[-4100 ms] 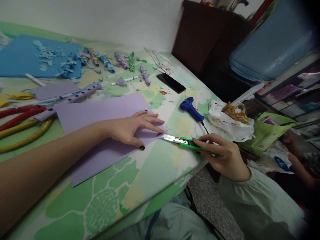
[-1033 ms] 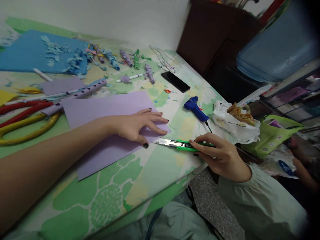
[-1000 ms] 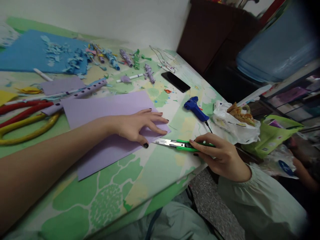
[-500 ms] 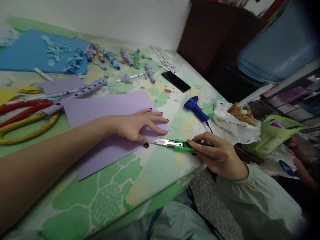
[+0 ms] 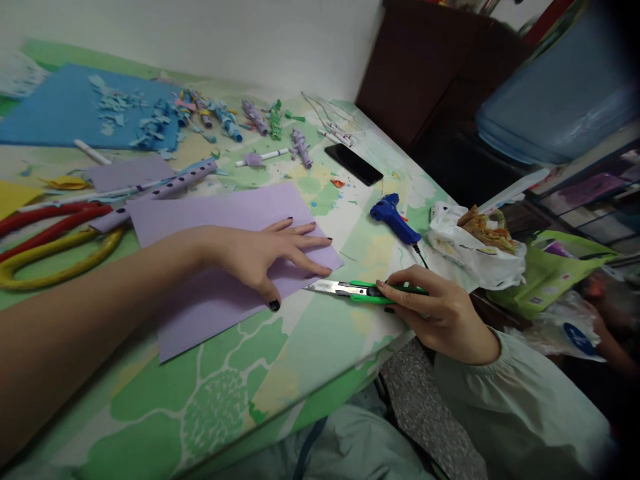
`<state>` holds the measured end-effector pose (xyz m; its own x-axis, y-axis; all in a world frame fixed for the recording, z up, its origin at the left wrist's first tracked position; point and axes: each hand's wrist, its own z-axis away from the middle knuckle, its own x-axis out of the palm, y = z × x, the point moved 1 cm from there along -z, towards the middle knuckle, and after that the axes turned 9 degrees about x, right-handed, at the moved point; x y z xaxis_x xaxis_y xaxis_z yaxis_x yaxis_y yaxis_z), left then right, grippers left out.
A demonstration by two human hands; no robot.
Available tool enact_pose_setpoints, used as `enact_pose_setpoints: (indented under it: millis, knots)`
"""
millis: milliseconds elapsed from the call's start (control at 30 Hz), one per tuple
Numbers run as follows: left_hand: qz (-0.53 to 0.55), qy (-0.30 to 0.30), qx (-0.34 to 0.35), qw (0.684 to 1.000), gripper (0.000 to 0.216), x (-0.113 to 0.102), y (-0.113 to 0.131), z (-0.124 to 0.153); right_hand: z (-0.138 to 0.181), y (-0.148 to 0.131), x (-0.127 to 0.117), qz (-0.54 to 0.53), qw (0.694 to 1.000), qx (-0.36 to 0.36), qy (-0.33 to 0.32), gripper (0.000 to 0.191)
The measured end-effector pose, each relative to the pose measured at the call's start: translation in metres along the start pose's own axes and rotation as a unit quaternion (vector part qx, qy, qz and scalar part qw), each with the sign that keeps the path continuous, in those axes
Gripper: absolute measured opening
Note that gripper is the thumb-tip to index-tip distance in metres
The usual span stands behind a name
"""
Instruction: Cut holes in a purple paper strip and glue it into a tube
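Note:
A sheet of purple paper [image 5: 210, 320] lies flat on the table, its right corner pointing toward the knife. Spread over that sheet, my left hand [image 5: 260, 257] presses on it with fingers apart. My right hand [image 5: 440, 310] grips a green utility knife [image 5: 363, 291], thumb and fingers along its handle. The bare blade reaches left to the paper's lower right edge, close by my left thumb; whether the tip is under the sheet I cannot tell.
Scissors with red and yellow handles [image 5: 55, 273] lie at left. Blue foam [image 5: 45, 110] carries paper scraps. A phone [image 5: 354, 164], a blue glue gun [image 5: 395, 219] and a white plastic bag with food [image 5: 475, 247] stand along the right. The table's edge runs in front.
My left hand has shifted slightly left on the paper, its thumb drawing away from the blade. The knife and my right hand stay nearly where they were.

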<state>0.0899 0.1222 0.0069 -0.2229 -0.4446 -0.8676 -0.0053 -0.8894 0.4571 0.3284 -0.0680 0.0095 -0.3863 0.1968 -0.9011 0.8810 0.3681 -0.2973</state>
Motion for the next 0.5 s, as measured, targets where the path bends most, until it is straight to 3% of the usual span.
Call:
enact_pose_setpoints:
  millis: [500]
  knots:
    - [-0.001, -0.004, 0.004, 1.0, 0.08, 0.0001, -0.0009, 0.0001, -0.0003, 0.0007, -0.002, 0.008, 1.0, 0.002, -0.008, 0.034]
